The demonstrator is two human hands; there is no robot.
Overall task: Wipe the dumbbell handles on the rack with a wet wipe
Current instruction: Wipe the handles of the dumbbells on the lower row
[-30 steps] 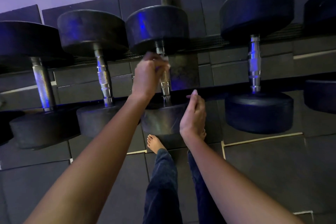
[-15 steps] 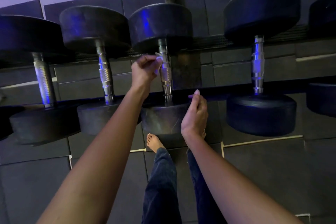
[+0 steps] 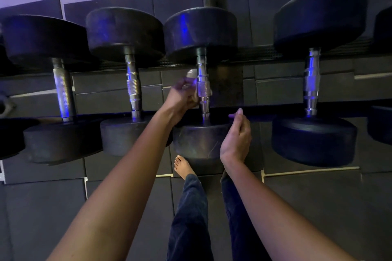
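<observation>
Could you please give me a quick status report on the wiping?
Left grip pinches wet wipe against third dumbbell handle. Right grip open, empty, beside near head. Nothing blocks the handle.

Left hand [image 3: 184, 96] raised with fingers curled; right hand [image 3: 236, 136] lower, loosely relaxed.
</observation>
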